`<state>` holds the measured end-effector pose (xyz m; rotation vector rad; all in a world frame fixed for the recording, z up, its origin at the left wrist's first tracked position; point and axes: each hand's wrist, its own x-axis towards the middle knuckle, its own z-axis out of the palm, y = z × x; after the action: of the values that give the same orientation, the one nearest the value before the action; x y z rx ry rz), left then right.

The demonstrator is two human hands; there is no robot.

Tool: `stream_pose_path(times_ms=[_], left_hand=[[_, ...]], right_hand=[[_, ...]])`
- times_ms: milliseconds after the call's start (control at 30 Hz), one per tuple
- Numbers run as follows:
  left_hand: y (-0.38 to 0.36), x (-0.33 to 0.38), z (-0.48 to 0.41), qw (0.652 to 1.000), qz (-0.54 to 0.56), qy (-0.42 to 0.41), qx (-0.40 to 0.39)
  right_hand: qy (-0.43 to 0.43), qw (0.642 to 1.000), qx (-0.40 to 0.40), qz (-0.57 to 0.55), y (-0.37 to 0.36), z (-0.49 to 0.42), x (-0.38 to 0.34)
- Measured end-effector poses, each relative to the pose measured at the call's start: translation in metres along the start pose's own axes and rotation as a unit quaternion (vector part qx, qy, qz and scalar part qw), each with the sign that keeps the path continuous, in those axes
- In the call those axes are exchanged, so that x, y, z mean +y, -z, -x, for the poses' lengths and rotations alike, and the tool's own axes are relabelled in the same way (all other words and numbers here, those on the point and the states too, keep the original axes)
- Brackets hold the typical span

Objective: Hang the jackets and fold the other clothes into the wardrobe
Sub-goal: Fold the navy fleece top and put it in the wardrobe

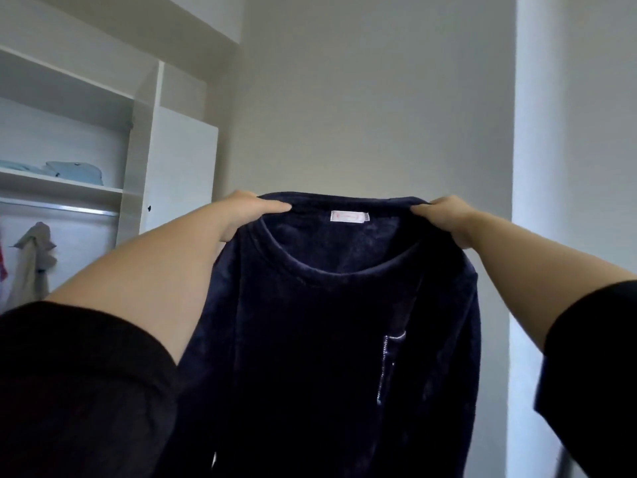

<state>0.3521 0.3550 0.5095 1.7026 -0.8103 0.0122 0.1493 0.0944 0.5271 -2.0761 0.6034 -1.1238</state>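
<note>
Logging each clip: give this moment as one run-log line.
phase: holding up | item: navy top | left hand: pinches shoulder | right hand: pinches other shoulder | wardrobe: left, open

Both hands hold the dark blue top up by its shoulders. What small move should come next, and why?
Probably lower it onto a flat surface to fold. The left hand and right hand pinch the shoulders of the navy top, which hangs straight with its round neck and label facing the camera. No hanger shows, and folded light blue clothes already lie on the wardrobe shelf.
</note>
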Motion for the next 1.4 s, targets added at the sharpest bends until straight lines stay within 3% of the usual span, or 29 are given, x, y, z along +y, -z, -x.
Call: stream_pose_path(times_ms=[133,400,467,567,667,767,867,1000,1200,1400], left_hand=[[-0.023,0.024,0.014,0.983,0.041,-0.009,-0.176],[-0.089,0.095,0.041,0.938,0.072,-0.104,-0.324],[-0.109,0.115,0.05,0.949,0.061,-0.136,-0.278],[-0.14,0.145,0.06,0.97,0.07,-0.203,-0.114],[-0.163,0.173,0.071,0.964,0.095,-0.248,0.001],[-0.185,0.197,0.078,0.951,0.109,-0.277,0.081],[-0.214,0.205,0.088,0.952,0.083,-0.277,0.102],[-0.268,0.183,0.104,0.961,-0.096,-0.251,0.069],[-0.365,0.095,0.134,0.936,-0.291,-0.168,-0.105],[-0.477,-0.036,0.191,0.944,-0.242,-0.05,-0.219]], right_hand=[[0.03,0.989,0.142,-0.008,0.046,0.011,-0.002],[0.02,0.947,0.313,0.075,0.183,0.059,-0.006],[0.022,0.935,0.337,0.107,0.216,0.075,-0.008],[0.029,0.914,0.379,0.14,0.258,0.097,-0.016],[0.036,0.899,0.412,0.144,0.291,0.112,-0.028],[0.049,0.875,0.45,0.172,0.32,0.128,-0.034],[0.051,0.843,0.476,0.247,0.338,0.142,-0.023],[-0.008,0.835,0.427,0.347,0.35,0.161,0.028],[-0.186,0.826,0.216,0.486,0.338,0.214,0.165],[-0.308,0.791,0.097,0.519,0.283,0.272,0.318]])
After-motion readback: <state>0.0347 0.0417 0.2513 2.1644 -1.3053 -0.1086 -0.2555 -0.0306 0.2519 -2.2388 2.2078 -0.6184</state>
